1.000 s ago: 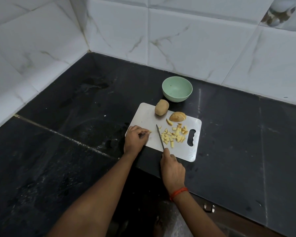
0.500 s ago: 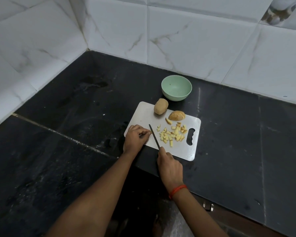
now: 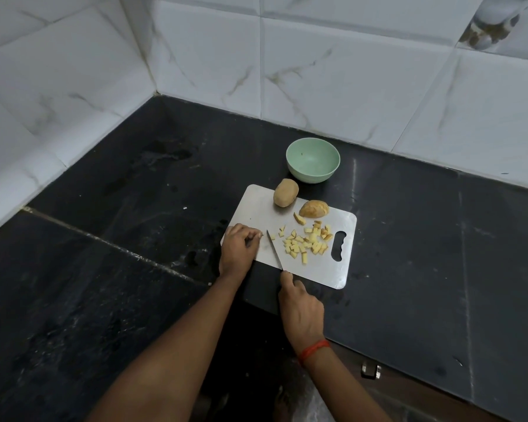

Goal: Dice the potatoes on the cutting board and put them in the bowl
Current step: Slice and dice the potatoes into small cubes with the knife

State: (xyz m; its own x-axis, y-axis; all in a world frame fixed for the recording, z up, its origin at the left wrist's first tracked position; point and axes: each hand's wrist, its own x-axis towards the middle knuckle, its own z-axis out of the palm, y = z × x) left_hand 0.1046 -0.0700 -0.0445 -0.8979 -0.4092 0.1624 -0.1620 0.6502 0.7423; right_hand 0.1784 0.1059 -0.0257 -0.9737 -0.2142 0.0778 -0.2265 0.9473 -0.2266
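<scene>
Knife (image 3: 274, 249) has been swinging away from the dice (image 3: 305, 243), toward left hand (image 3: 240, 248) pinching a barely-visible potato piece (image 3: 261, 236); right hand (image 3: 301, 306) is gripping its handle. Fingertips should be staying tucked.

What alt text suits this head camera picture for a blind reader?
A person's right hand holds a knife on a white cutting board, left hand curled beside the blade. Diced potato, a cut half and a whole potato lie on it; the green bowl looks empty.

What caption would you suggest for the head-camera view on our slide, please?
Right hand holds a knife over the cutting board beside diced potato, left hand curled alongside; green bowl empty.
</scene>
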